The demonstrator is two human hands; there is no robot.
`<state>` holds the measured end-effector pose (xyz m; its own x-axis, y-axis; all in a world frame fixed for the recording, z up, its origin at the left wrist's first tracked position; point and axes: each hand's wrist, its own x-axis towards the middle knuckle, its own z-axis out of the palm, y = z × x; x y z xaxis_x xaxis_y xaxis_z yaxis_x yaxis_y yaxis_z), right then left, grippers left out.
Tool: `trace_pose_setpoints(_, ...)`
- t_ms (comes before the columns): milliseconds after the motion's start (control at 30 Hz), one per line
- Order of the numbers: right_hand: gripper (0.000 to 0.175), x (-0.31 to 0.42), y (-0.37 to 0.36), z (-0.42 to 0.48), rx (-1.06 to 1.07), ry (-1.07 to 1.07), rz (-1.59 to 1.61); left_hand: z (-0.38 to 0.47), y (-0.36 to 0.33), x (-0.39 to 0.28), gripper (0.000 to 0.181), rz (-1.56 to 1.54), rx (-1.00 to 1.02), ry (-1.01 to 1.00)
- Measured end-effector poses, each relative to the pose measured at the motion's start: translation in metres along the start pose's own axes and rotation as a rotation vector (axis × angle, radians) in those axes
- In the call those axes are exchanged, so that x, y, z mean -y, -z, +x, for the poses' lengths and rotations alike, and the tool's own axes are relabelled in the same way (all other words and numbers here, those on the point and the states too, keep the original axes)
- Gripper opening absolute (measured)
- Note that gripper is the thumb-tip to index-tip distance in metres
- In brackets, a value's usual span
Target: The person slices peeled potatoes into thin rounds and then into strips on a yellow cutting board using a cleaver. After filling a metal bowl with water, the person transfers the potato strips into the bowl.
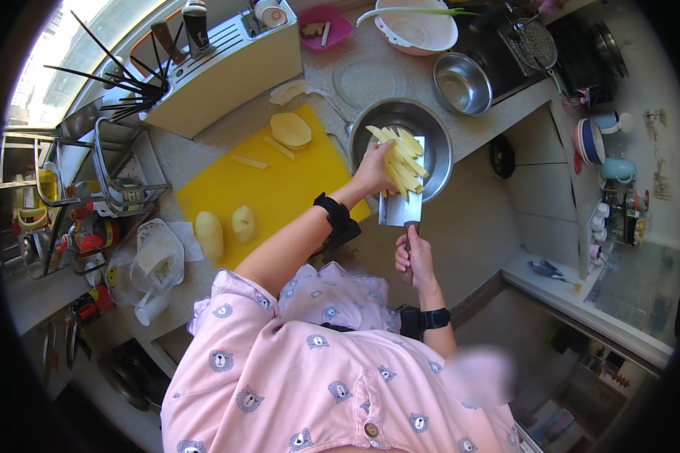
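Note:
My right hand (416,257) grips the wooden handle of a cleaver (399,210), its broad blade held flat. A heap of potato sticks (403,161) lies on the blade, and my left hand (375,170) presses against the heap's left side. Both are over a steel mixing bowl (443,164), whose inside is partly hidden by them. To the left, a yellow cutting board (277,209) carries stacked potato slices (290,130), a few stray potato sticks (249,162), a whole peeled potato (209,235) and a smaller peeled piece (243,224).
A smaller steel bowl (462,85) and a glass lid (368,79) sit behind the mixing bowl. Farther back are a pink colander (416,34) with a scallion across it and a magenta dish (326,28). A knife block (226,73) borders the board; a plastic bag (147,266) lies left.

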<state>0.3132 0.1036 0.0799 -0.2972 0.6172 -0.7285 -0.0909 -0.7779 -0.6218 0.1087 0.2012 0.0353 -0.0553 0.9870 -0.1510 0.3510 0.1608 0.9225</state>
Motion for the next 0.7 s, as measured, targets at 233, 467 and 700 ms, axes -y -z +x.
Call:
trace_pose_setpoints(233, 0.041, 0.038, 0.003, 0.014, -0.238, 0.064, -0.137, 0.033, -0.023, 0.005, 0.094, -0.108, 0.016, 0.222)
trace_pose_setpoints(467, 0.042, 0.058, 0.017, 0.018, -0.435, 0.211, -0.376, 0.027, 0.025, 0.019, 0.072, -0.305, -0.037, 0.199)
trace_pose_setpoints(700, 0.045, 0.058, 0.034, 0.014, -0.577, 0.423, -0.737, 0.003, 0.134, 0.067, 0.038, 0.043, -0.329, 0.124)
